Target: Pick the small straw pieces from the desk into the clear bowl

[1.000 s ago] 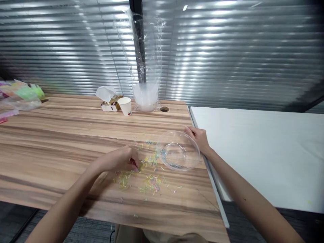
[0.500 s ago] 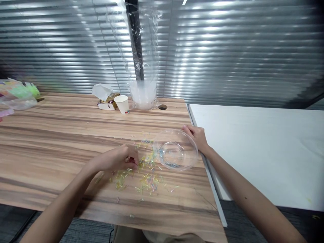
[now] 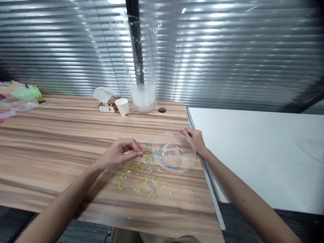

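My left hand (image 3: 124,152) is raised just above a scatter of thin, short tube-like pieces (image 3: 149,184) in yellow, pink and blue. Its thumb and fingertips are pinched together; whatever is between them is too small to make out. A round clear plastic bowl (image 3: 174,168) stands to the right of that hand, with some bluish pieces showing inside near its bottom. At the bowl's far right rim, my right hand (image 3: 194,137) is closed with curled fingers, gripping the edge.
The wood-grain table (image 3: 63,135) meets a white table (image 3: 253,152) on the right. Toward the back stand a tissue box (image 3: 107,106), a paper cup (image 3: 123,107) and a stack of clear containers in a plastic bag (image 3: 143,98). Colourful plastic packets (image 3: 22,96) lie at far left.
My left hand has lifted off the loose pieces and moved slightly up and right toward the bowl, fingertips pinched. My right hand stays at the bowl's rim.
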Tool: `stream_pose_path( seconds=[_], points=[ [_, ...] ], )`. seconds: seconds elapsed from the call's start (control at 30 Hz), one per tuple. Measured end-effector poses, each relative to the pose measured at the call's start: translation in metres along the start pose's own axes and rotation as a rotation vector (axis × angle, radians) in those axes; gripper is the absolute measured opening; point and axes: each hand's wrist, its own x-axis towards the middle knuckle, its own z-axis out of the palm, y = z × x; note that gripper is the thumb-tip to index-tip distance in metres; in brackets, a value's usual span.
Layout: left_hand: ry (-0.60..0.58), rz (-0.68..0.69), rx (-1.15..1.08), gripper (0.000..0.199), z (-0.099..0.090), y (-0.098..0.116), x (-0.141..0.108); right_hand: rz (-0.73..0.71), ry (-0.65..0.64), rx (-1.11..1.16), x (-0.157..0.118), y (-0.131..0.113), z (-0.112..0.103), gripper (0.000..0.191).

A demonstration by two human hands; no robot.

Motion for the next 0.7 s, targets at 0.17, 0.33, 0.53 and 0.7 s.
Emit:
stream_pose_path(
  seconds=[0.17, 0.33, 0.53, 0.7],
  points=[
    [-0.020, -0.042, 0.003, 0.028, -0.002, -0.004, 0.000, -0.011, -0.005, -0.013, 0.000, 0.000, 0.001, 0.050],
    [-0.043, -0.053, 0.042, 0.024, 0.000, -0.006, 0.001, -0.029, -0.005, -0.006, 0.000, 0.000, 0.001, 0.050],
    [-0.142, -0.020, 0.197, 0.016, -0.005, -0.011, 0.002, -0.033, -0.011, -0.004, 0.000, 0.001, 0.000, 0.051],
    [-0.197, 0.011, 0.303, 0.014, -0.007, -0.012, 0.004, -0.034, -0.025, 0.008, 0.001, -0.001, 0.000, 0.051]
  ],
)
